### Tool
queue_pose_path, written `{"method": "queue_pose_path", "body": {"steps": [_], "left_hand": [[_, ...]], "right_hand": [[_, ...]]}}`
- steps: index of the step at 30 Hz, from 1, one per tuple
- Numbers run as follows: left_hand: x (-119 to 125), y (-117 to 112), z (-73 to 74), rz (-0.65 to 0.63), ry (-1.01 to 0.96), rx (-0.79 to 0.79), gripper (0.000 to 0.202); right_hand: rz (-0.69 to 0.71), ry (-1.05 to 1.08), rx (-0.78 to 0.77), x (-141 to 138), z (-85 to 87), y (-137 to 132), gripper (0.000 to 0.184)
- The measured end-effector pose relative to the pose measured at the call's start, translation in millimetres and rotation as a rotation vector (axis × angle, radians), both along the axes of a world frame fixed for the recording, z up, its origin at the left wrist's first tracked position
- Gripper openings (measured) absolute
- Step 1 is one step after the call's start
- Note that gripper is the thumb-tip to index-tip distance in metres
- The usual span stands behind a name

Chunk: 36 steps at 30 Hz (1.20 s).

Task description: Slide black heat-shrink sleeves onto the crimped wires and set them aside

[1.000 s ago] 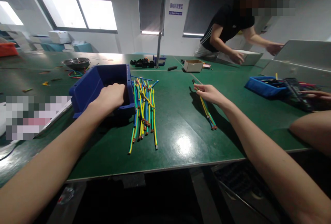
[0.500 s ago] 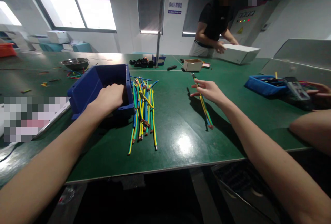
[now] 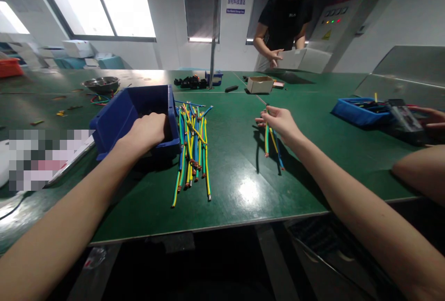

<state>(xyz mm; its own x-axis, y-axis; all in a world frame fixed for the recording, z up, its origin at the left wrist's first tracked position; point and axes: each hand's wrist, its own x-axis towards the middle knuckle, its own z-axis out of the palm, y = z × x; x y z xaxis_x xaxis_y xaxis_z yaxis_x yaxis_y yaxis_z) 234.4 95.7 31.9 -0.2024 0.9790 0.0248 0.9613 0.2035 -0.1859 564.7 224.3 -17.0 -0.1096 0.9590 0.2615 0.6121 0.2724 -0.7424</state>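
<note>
My left hand (image 3: 148,129) grips the near rim of a dark blue plastic bin (image 3: 118,115) on the green table (image 3: 236,185). Right beside the bin lies a pile of several yellow-green and blue wires (image 3: 193,146) with bare copper ends. My right hand (image 3: 280,122) is closed on a small bunch of the same wires (image 3: 267,140), lifted off the table so their free ends hang downward toward me.
A small cardboard box (image 3: 259,84) and black parts (image 3: 189,82) sit at the back. A metal bowl (image 3: 101,83) stands far left. At the right, another person's arm and hand (image 3: 429,120) work by a blue tray (image 3: 358,111). A person in black (image 3: 283,28) handles a white box.
My right hand has closed on the wire bunch and raised it from the table, so the wires now hang. The left hand stays on the bin. The person at the back moved left.
</note>
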Motion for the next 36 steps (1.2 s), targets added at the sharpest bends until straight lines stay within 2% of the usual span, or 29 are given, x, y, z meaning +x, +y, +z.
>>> {"method": "queue_pose_path", "body": {"steps": [5, 10, 12, 18, 22, 24, 30, 36], "left_hand": [[0.9, -0.9, 1.8, 0.005, 0.009, -0.001, 0.041], [1.9, -1.6, 2.6, 0.006, -0.005, -0.012, 0.041], [1.6, -1.7, 1.7, 0.005, -0.005, -0.011, 0.041], [0.4, -1.3, -0.1, 0.001, -0.003, 0.002, 0.039], [1.7, -2.4, 1.3, -0.001, 0.001, -0.009, 0.040], [2.6, -3.2, 2.3, -0.002, -0.004, -0.017, 0.041], [2.5, -2.6, 1.8, 0.003, -0.022, -0.011, 0.043], [-1.3, -0.6, -0.9, -0.017, -0.028, 0.016, 0.043]], "right_hand": [[-0.014, -0.424, 0.060, -4.2, -9.4, -1.4, 0.049], [-0.202, -0.697, 0.018, -1.2, -3.3, -9.1, 0.070], [-0.247, -0.758, -0.032, 1.9, 0.6, -11.8, 0.072], [-0.213, -0.860, -0.129, 15.4, 8.1, -7.5, 0.054], [-0.175, -0.854, -0.131, 19.5, 8.4, -0.3, 0.077], [-0.152, -0.862, -0.122, 19.5, 7.6, 0.9, 0.078], [-0.109, -0.908, -0.074, 21.2, 5.6, 1.2, 0.047], [-0.125, -0.910, -0.064, 24.3, 4.6, 4.8, 0.043]]}}
